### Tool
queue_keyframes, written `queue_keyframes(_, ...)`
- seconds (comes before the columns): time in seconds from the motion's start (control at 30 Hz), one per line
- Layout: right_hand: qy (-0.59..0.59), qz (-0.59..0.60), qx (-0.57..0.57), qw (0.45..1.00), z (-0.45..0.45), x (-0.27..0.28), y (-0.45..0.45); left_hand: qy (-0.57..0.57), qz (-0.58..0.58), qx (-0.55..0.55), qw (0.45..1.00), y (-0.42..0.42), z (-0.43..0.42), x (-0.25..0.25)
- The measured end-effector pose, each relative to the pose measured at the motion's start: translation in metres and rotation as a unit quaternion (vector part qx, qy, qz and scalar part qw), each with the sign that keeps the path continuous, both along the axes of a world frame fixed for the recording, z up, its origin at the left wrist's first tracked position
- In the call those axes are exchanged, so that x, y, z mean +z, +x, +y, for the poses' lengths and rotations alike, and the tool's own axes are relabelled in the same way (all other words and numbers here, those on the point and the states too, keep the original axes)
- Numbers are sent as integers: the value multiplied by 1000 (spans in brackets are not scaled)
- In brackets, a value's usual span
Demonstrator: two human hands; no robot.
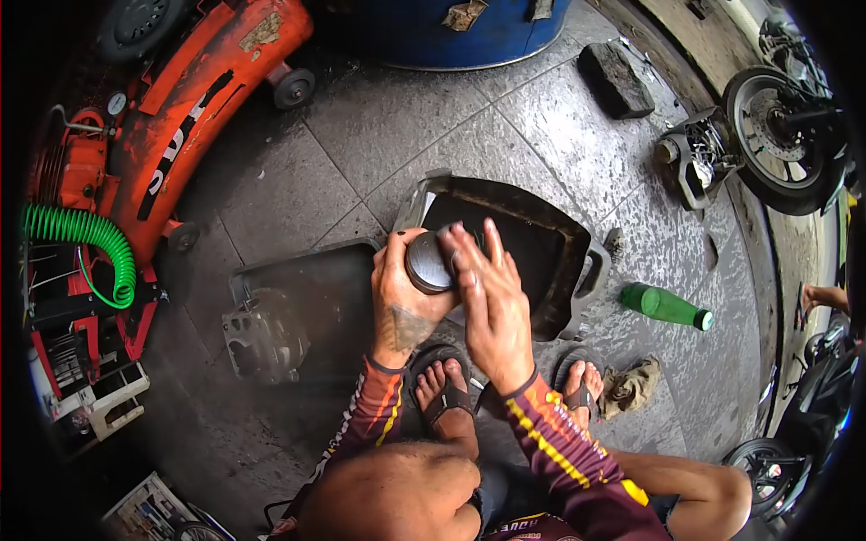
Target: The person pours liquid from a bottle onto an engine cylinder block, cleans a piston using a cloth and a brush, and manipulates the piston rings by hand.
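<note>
My left hand is wrapped around a round metal piston, its flat dark crown turned up. My right hand lies against the piston's right side with fingers stretched out; the fingertips are blurred by motion at the crown's edge. Whether anything thin lies under those fingers I cannot tell. Below both hands is a dark, grimy tray with a handle at its right end. Left of it, a second grey tray holds a dirty metal engine part.
An orange air compressor with a green coiled hose stands on the left. A green bottle and a crumpled rag lie right. Further out are a stone block, a blue drum and a motorcycle wheel.
</note>
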State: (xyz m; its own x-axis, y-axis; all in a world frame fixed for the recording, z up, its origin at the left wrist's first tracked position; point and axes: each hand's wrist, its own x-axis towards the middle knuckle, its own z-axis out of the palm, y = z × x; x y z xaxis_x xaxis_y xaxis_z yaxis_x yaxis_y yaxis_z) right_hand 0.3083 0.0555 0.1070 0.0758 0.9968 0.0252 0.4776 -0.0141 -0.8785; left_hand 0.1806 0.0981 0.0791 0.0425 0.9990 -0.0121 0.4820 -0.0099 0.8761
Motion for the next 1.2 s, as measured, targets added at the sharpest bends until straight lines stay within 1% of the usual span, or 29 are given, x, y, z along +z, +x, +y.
queue_keyframes(0.03, 0, 0, 1, 1000, 9, -2, 3, -3, -25, 1, 1000, 2, -1, -1)
queue_keyframes(0.1, 3, 6, 5, 1000, 6, 4, -1, 23, -10, -2, 1000, -2, 2, -1)
queue_keyframes(0.17, 13, -10, 7, 1000, -11, 10, -10, -27, -64, 21, 997, -7, 8, -7)
queue_keyframes(0.2, 4, -10, 2, 1000, -14, 12, -12, -40, -111, 15, 993, -4, 11, 2)
queue_keyframes(0.33, 0, -2, 8, 1000, 8, -4, 5, -51, -132, -12, 990, -2, 5, -2)
queue_keyframes(0.37, 3, -3, 11, 1000, 7, 0, 4, -47, -133, -10, 990, -2, 7, -4)
queue_keyframes(0.43, 10, -4, 19, 1000, -7, 11, -1, -72, -169, 4, 983, -4, 6, -10)
queue_keyframes(0.47, 19, -14, 28, 999, -14, 10, -7, -73, -168, 2, 983, -5, 5, -11)
queue_keyframes(0.57, -10, -33, 24, 999, 6, -4, 12, -34, -74, -29, 996, -3, 2, -7)
queue_keyframes(0.63, -9, -30, 30, 999, 8, -4, 13, -6, -69, -24, 997, -2, 2, -12)
queue_keyframes(0.7, 12, -47, 46, 998, -4, 6, 4, 1, -29, -4, 1000, -4, 1, -14)
queue_keyframes(0.73, 21, -43, 52, 997, -7, 7, -2, -44, -96, -1, 994, -2, 0, -14)
queue_keyframes(0.77, 33, -60, 67, 995, -8, 3, -6, -39, -62, -12, 997, -3, -1, -11)
queue_keyframes(0.8, 34, -71, 66, 995, 0, 2, -4, -16, -94, -3, 995, 5, -2, -11)
queue_keyframes(0.87, 4, -91, 69, 993, 17, -1, 4, 97, -67, -44, 992, 8, -4, -21)
queue_keyframes(0.9, 7, -91, 68, 994, 16, -1, 5, 101, -67, -45, 992, 8, -2, -18)
queue_keyframes(0.97, 16, -77, 73, 994, 0, 3, 2, 35, -85, -17, 996, 7, -2, -7)
queue_keyframes(1.0, 13, -78, 82, 993, -10, 5, -1, -24, -34, -8, 999, 2, 2, 1)
queue_keyframes(1.03, 9, -67, 72, 995, -12, 3, -2, 31, 30, -18, 999, 1, 0, -2)
queue_keyframes(1.1, 15, -85, 59, 995, 7, -4, 4, 72, -8, -47, 996, 5, -4, -13)
queue_keyframes(1.13, -2, -107, 62, 992, 19, -5, 9, 121, 99, -78, 985, 6, -5, -8)
queue_keyframes(1.17, -2, -107, 62, 992, 15, -3, 7, 104, 83, -80, 988, 4, -4, -10)
queue_keyframes(1.2, 4, -99, 65, 993, 7, -1, 5, 68, 49, -56, 995, 3, -3, -14)
